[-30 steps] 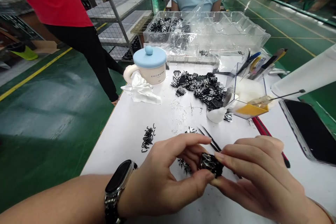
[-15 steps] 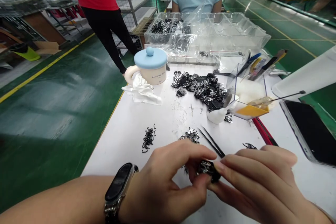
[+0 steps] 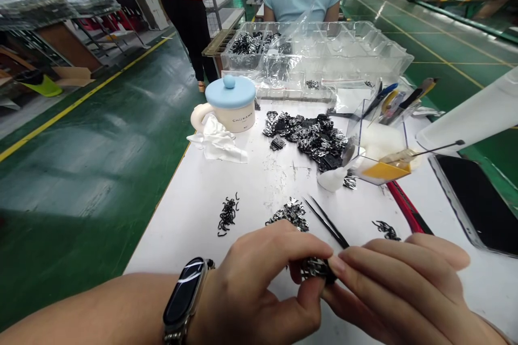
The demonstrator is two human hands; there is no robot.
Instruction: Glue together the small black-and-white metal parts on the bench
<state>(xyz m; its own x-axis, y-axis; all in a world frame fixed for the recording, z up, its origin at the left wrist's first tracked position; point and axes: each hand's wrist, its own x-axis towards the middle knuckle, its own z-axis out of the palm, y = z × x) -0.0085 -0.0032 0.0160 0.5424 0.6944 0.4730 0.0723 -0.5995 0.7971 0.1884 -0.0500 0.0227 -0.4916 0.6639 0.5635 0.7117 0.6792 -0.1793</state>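
Note:
Between both hands, low in the view, is a small black part with shiny metal on it. My left hand, with a watch on the wrist, pinches it between thumb and forefinger. The fingertips of my right hand grip its right end, and they cover part of it. Just beyond the hands lie a pile of small silver metal pieces and black tweezers. Small black curved pieces are heaped to the left, and a few more dark pieces lie to the right.
A large pile of black-and-metal parts lies mid-table. Behind it stands a clear compartment tray. At left are a blue-lidded mug and crumpled tissue; at right, a tool holder and phone. Two people are beyond.
The part between my fingers has tilted slightly, showing more of its metal side. Both hands have shifted a little lower in view. The person in red has moved right and farther off.

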